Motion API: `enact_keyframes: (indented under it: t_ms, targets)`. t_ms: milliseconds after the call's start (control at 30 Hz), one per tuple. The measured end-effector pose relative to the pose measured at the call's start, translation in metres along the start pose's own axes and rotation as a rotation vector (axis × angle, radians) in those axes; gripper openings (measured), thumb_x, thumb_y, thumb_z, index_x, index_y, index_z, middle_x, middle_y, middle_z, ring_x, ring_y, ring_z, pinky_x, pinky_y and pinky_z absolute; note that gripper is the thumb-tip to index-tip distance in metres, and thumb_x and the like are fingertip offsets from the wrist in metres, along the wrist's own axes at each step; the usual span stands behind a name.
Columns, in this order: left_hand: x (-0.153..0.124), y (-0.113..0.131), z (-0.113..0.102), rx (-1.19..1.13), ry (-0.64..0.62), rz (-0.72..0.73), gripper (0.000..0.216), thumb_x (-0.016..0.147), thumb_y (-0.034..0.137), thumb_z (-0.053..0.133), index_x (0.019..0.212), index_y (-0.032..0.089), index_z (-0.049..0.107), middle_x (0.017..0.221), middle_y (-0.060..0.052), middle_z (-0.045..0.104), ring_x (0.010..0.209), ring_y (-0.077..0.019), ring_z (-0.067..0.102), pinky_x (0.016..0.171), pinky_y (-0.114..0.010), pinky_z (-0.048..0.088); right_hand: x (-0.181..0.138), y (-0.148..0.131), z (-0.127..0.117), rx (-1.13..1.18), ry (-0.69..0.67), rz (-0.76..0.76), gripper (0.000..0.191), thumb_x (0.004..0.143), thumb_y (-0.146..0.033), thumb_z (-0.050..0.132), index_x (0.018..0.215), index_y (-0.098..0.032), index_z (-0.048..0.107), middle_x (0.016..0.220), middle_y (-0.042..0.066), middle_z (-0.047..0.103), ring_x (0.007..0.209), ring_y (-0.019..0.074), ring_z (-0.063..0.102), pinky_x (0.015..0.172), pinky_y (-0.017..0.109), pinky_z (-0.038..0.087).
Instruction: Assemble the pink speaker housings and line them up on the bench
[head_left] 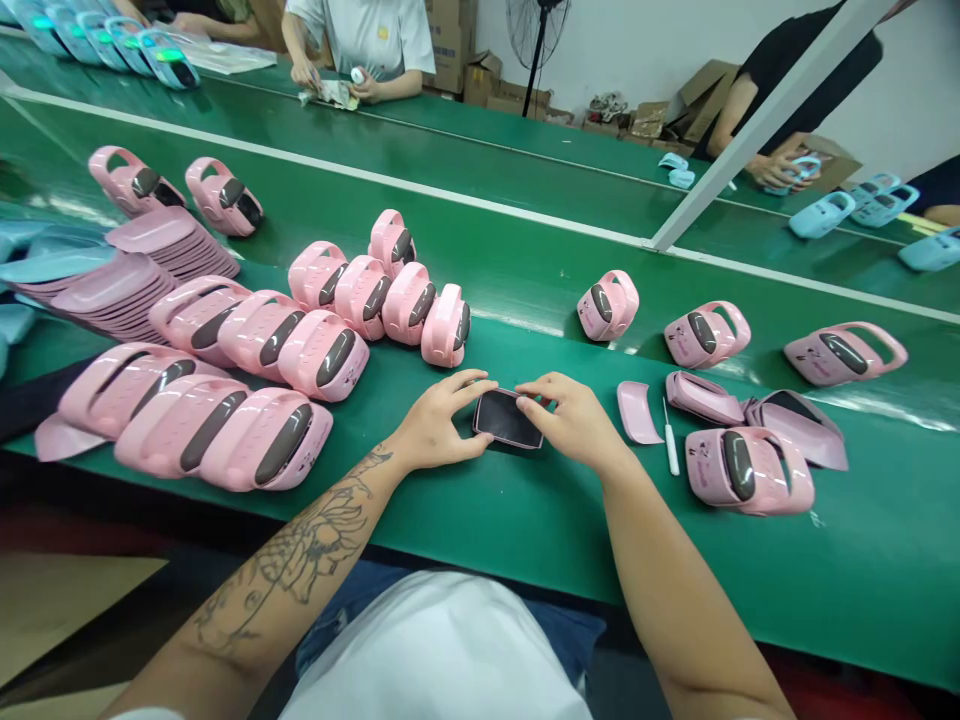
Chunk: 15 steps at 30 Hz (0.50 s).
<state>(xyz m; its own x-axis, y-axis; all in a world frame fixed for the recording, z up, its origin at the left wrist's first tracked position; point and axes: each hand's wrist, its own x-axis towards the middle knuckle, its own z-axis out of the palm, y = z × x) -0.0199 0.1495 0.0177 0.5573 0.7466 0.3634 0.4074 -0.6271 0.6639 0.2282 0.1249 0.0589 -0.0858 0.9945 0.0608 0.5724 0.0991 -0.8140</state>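
Observation:
Between my hands, on or just above the green bench, is a small dark rectangular panel with a pink rim [508, 418]. My left hand [442, 420] grips its left side, thumb at the lower corner and fingers along the top. My right hand [566, 415] closes on its upper right corner with thumb and fingers. Right of my right hand lie a curved pink cover [637, 412] and a white-handled screwdriver [671, 450]. Beyond them, a pink housing with a handle loop and dark window [746, 470] rests by stacked pink shells [802, 425].
Several pink handled housings [259, 435] stand in rows at left, near stacked pink covers [124, 290] and blue covers [56, 250]. Three more pink housings, one nearest the middle [607, 305], stand at the back right. A white rail [450, 190] crosses behind. Co-workers' hands [337, 85] work across the bench.

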Motion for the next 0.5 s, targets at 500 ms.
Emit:
enact_keyframes:
  t_ms: [500]
  targets:
    - [0.017, 0.027, -0.009, -0.090, 0.283, 0.112, 0.066, 0.080, 0.030, 0.082, 0.142, 0.017, 0.064, 0.141, -0.016, 0.072, 0.132, -0.0328, 0.069, 0.121, -0.050, 0.052, -0.001, 0.005, -0.006, 0.737, 0.078, 0.210, 0.036, 0.091, -0.054, 0.074, 0.103, -0.022, 0.085, 0.104, 0.008, 0.084, 0.092, 0.0248, 0.076, 0.078, 0.034, 0.061]
